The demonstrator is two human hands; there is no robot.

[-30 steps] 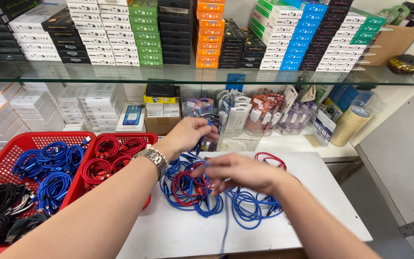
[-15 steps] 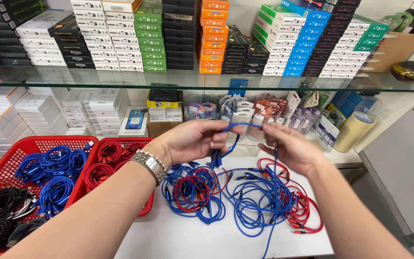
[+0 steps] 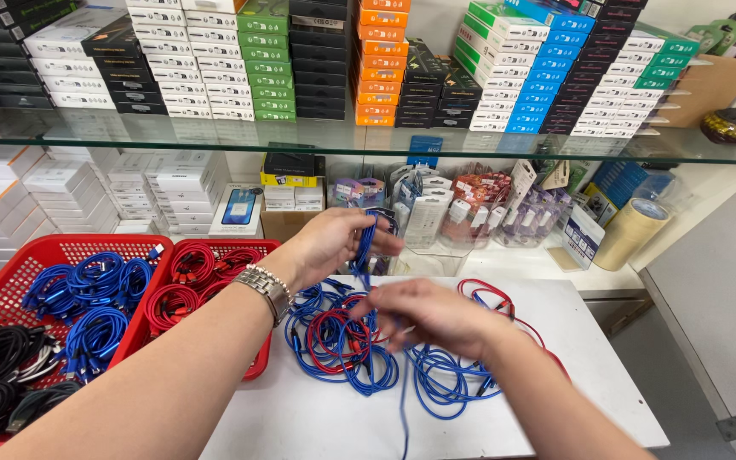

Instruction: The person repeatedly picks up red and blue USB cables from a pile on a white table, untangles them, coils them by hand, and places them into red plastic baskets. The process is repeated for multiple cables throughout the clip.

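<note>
Head view shows the left hand (image 3: pixel 331 241) at twelve o'clock pinching a blue cable (image 3: pixel 362 251) taut above the table (image 3: pixel 317 417), while the right hand (image 3: pixel 432 315) at five o'clock closes loosely around its lower run, seemingly to gather it.

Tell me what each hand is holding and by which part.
Both hold one blue cable: the left hand pinches its upper end, the right hand grips lower down its length; the exact contact there is hidden.
</note>
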